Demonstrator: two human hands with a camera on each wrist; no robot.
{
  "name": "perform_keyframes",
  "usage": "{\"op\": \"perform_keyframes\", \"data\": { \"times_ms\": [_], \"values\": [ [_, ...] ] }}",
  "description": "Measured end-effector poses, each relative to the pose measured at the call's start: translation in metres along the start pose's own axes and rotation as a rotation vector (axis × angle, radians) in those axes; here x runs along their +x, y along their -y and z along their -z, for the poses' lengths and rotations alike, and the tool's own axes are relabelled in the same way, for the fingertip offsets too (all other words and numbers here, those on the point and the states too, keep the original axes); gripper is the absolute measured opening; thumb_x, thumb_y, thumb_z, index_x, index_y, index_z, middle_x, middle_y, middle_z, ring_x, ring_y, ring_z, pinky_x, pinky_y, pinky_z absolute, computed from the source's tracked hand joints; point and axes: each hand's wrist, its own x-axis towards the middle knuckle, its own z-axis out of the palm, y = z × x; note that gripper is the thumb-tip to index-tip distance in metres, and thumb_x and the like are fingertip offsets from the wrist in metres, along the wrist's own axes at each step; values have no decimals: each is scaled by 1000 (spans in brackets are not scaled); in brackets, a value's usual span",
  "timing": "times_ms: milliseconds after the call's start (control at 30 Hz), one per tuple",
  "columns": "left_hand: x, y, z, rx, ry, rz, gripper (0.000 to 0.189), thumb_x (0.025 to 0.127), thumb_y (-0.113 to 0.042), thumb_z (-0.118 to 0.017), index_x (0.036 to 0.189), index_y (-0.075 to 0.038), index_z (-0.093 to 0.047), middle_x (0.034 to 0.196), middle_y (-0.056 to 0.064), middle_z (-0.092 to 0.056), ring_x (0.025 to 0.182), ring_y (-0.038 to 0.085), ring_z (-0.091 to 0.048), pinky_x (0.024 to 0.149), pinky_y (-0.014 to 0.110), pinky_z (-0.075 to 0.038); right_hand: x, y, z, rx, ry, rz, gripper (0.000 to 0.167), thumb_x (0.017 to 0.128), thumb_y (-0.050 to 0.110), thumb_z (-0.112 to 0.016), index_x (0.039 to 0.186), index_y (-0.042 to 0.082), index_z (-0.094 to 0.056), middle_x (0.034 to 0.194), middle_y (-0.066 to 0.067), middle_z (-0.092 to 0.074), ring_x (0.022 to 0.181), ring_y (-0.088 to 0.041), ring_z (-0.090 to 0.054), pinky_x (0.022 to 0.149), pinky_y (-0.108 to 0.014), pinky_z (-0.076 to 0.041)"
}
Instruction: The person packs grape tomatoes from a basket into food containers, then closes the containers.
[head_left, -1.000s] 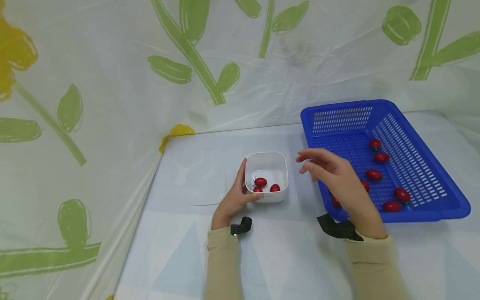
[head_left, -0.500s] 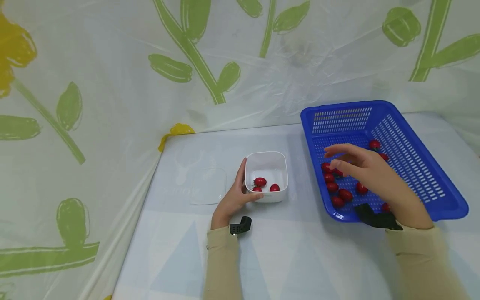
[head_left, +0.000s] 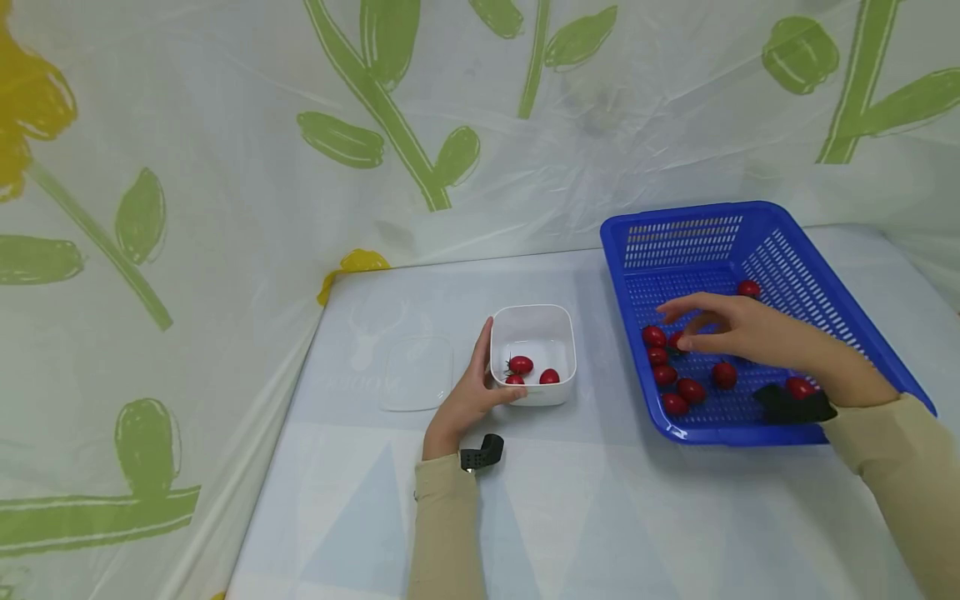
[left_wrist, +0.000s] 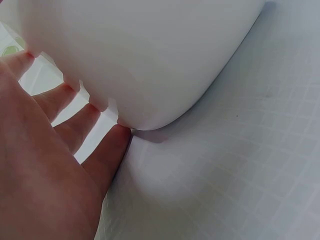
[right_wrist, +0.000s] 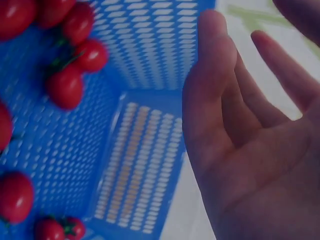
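Observation:
A small white square box (head_left: 534,323) stands on the table with several red cherry tomatoes (head_left: 521,365) inside, one showing a green calyx. My left hand (head_left: 467,407) holds its left side, fingers along the wall and thumb over the front rim. In the left wrist view the fingertips touch the white wall (left_wrist: 150,60). My right hand (head_left: 757,333) is over the blue basket (head_left: 720,436), fingers bent and apart. Its fingertips are close to a cherry tomato (head_left: 677,342); contact cannot be told. In the right wrist view nothing shows between the visible fingers.
More cherry tomatoes (head_left: 691,390) lie along the basket's left side, others farther right. A clear flat lid (head_left: 417,373) rests on the table left of the box. A patterned white curtain (head_left: 247,167) hangs behind and to the left.
My right hand has moved right, from the gap beside the white box to over the blue basket, then lowered toward the tomatoes. My left hand and the box stay where they were.

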Motion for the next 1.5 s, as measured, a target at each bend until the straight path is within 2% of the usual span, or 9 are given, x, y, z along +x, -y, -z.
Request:
{"op": "perform_keyframes", "data": {
  "times_ms": [100,200,333,433,600,733,900,1200,1500],
  "values": [
    [0,0,0,4,-1,-4,103,73,-13,-72,143,-31,1,149,-1,-3,135,21,-5,105,48,-12,3,-11,4,-4,35,-7,45,86,28,-58,127,16,-46,118,-9,-54,97,-18,-56,77,-26,-47],
    [1,4,1,-7,-3,-11,103,73,-14,-73,143,-32,1,149,-1,-3,135,21,-5,104,50,-10,7,-22,6,5,65,-21,47,85,28,-60,128,15,-45,120,-14,-53,103,-28,-53,80,-39,-47],
    [4,15,2,-5,-18,10,104,71,-17,-75,140,-41,-2,149,-8,-5,134,15,-6,105,48,-11,11,-38,9,32,101,-68,52,84,30,-61,130,12,-43,123,-18,-49,104,-34,-52,81,-51,-44],
    [6,24,3,9,-33,24,104,69,-21,-77,138,-47,-4,148,-12,-7,134,10,-8,105,44,-13,14,-48,11,29,131,-109,56,83,31,-61,131,10,-41,124,-19,-47,101,-33,-54,78,-49,-46],
    [7,28,3,12,-42,5,104,69,-22,-77,138,-48,-4,148,-12,-7,133,11,-11,105,45,-14,19,-61,13,11,171,-161,61,82,33,-63,132,9,-39,125,-21,-45,99,-31,-55,73,-40,-50],
    [7,28,3,19,-41,13,104,69,-24,-77,138,-48,-4,148,-13,-7,133,10,-11,105,45,-14,24,-67,12,74,210,-227,64,81,32,-64,134,9,-36,127,-24,-41,96,-28,-56,72,-36,-51],
    [7,22,3,14,-26,26,104,70,-22,-77,138,-46,-2,148,-13,-6,134,11,-7,105,46,-11,26,-68,11,110,280,-291,66,81,32,-63,135,7,-34,127,-25,-39,93,-27,-59,79,-44,-48],
    [-2,1,-1,24,-18,48,104,73,-17,-74,142,-37,1,149,-5,-2,135,17,-5,105,47,-10,38,-67,2,57,342,-307,65,80,34,-64,130,2,-40,124,-23,-46,93,-24,-60,80,-44,-47],
    [6,24,3,21,-36,41,104,70,-24,-77,138,-47,-2,147,-15,-6,133,10,-8,105,45,-13,46,-69,-1,-98,304,-293,60,76,40,-67,121,6,-50,115,-12,-52,102,-28,-50,83,-50,-41]
  ]
}}
